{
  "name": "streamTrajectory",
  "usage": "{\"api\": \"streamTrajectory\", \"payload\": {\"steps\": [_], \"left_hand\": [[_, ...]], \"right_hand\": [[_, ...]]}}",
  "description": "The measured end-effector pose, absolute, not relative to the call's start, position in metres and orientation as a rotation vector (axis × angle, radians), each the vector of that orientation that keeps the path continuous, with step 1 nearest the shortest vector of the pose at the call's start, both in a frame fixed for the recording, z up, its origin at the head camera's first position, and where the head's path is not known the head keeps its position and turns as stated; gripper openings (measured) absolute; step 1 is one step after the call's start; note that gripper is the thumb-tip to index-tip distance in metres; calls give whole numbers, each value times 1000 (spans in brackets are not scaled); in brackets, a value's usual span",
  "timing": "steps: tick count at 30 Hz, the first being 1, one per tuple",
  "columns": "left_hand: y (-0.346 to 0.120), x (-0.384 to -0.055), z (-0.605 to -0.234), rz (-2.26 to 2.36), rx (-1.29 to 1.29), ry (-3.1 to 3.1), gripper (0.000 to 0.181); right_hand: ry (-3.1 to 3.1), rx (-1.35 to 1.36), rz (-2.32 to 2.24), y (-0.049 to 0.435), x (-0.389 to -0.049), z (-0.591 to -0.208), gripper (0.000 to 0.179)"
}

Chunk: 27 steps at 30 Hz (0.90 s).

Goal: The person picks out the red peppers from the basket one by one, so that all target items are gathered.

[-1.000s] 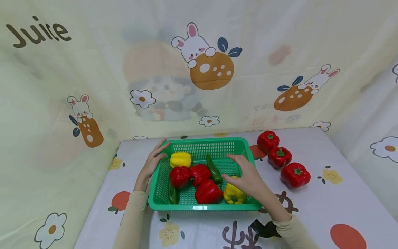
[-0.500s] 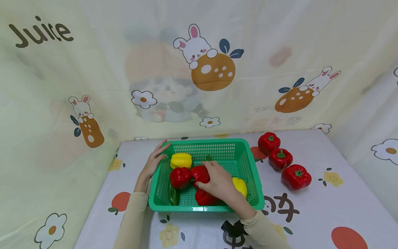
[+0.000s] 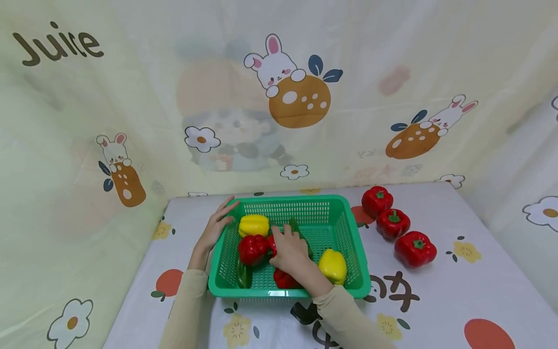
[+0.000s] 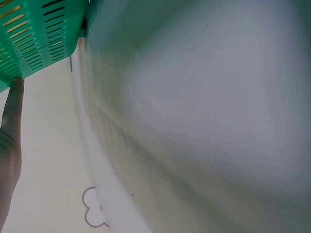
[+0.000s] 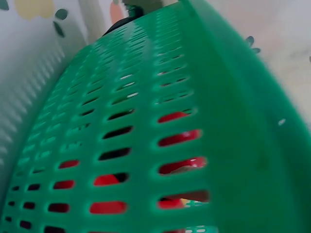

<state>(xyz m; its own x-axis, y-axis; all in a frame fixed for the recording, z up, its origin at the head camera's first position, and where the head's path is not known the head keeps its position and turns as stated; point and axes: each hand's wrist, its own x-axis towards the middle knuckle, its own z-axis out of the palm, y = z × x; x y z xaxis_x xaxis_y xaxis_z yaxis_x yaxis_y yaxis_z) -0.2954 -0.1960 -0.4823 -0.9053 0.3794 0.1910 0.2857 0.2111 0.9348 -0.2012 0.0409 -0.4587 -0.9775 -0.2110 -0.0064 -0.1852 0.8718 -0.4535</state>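
Observation:
A green plastic basket [image 3: 358,252] holds several peppers. My left hand [image 3: 213,231] rests on its left side, fingers stretched along the rim; one straight finger [image 4: 14,107] touches the slotted wall in the left wrist view. Inside the basket, my right hand [image 3: 293,249] curls over the middle red bell pepper [image 3: 271,245], mostly hidden beneath it. Another red bell pepper [image 3: 253,250] lies to the left and a third [image 3: 284,279] in front, partly covered. The right wrist view shows the basket wall [image 5: 141,136], with red through its slots.
A yellow bell pepper [image 3: 254,226] sits back left in the basket, another [image 3: 333,266] front right. Long green peppers lie at the left [image 3: 243,275] and behind my right hand [image 3: 294,226]. Three red bell peppers, the nearest [image 3: 415,249], stand on the tablecloth to the right.
My right hand has moved left from above the yellow bell pepper at the right, down onto the middle red bell pepper. The left hand keeps its place on the basket.

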Motion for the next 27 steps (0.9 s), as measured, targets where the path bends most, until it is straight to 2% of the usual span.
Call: {"api": "streamTrajectory", "payload": {"steps": [4, 11, 14, 27], "left_hand": [[-196, -296, -482, 1817, 659, 2386, 45], [-196, -295, -481, 1811, 663, 2393, 45], [-195, -295, -481, 1811, 661, 2397, 45], [-195, -294, -481, 1799, 648, 2394, 45]], "right_hand": [[2975, -323, -686, 39, -204, -464, 78], [2973, -328, -622, 39, -206, -468, 62], [2982, -319, -612, 40, -205, -468, 60], [3006, -228, -760, 44, -199, -464, 43]]}}
